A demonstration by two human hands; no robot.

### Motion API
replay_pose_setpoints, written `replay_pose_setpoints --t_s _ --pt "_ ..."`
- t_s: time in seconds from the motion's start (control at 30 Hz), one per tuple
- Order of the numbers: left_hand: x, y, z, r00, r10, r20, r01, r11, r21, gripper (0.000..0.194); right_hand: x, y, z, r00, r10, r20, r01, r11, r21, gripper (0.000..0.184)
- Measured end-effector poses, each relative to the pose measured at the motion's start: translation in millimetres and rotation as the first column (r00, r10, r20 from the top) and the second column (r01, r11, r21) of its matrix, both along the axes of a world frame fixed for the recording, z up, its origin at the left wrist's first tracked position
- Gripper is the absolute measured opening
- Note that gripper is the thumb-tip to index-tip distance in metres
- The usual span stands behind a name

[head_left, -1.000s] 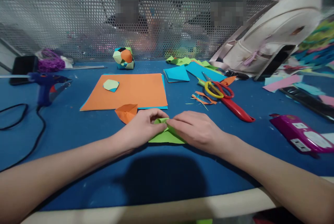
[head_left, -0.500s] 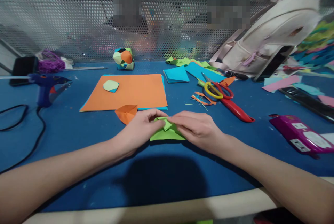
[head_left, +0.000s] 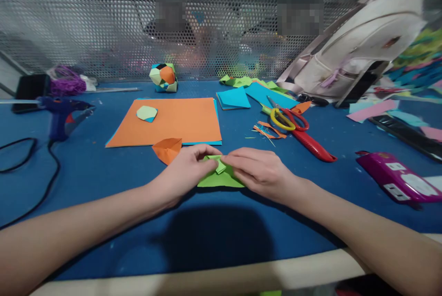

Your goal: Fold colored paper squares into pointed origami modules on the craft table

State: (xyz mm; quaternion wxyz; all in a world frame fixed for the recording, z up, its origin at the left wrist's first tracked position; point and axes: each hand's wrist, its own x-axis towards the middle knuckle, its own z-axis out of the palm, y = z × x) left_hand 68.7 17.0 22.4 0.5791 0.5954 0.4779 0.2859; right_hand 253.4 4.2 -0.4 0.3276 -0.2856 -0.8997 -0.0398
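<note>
A piece of green paper point(head_left: 221, 180), partly folded, lies on the blue table in front of me, a small flap raised at its middle. On its left side my left hand point(head_left: 188, 167) pinches the paper, thumb on the flap. My right hand point(head_left: 258, 167) grips the other side, its fingertips pressed close to the same fold. The fingers hide both ends of the paper. Just beyond my left hand rests a folded orange paper piece point(head_left: 167, 149).
Orange sheets point(head_left: 183, 121) lie ahead, bearing a small pale folded piece point(head_left: 147, 113). A paper ball point(head_left: 163, 78) stands behind. Scissors point(head_left: 283, 118) and a red cutter point(head_left: 314, 146) lie right, near a purple case point(head_left: 397, 176). A glue gun point(head_left: 62, 114) and cord are left.
The green paper and its raised flap have shifted very slightly toward me. Both hands keep their hold almost unmoved.
</note>
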Motion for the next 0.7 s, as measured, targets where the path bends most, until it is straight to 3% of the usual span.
replay_pose_setpoints --t_s 0.17,0.43,0.7 --pt "0.3 0.5 1.0 1.000 -0.010 -0.016 0.010 1.000 -0.022 0.021 0.3 -0.1 -0.4 1.000 -0.016 0.018 0.016 0.999 0.033 0.021" --pt "0.1 -0.8 -1.4 0.999 -0.006 -0.041 0.007 1.000 0.024 0.018 -7.1 -6.5 3.2 0.998 -0.011 -0.064 0.008 0.999 -0.044 0.019" --pt "-1.4 -3.8 -0.4 0.991 -0.014 -0.132 0.042 0.976 0.212 0.014 -18.0 -11.2 3.5 0.950 -0.208 -0.232 0.154 0.961 -0.230 0.009"
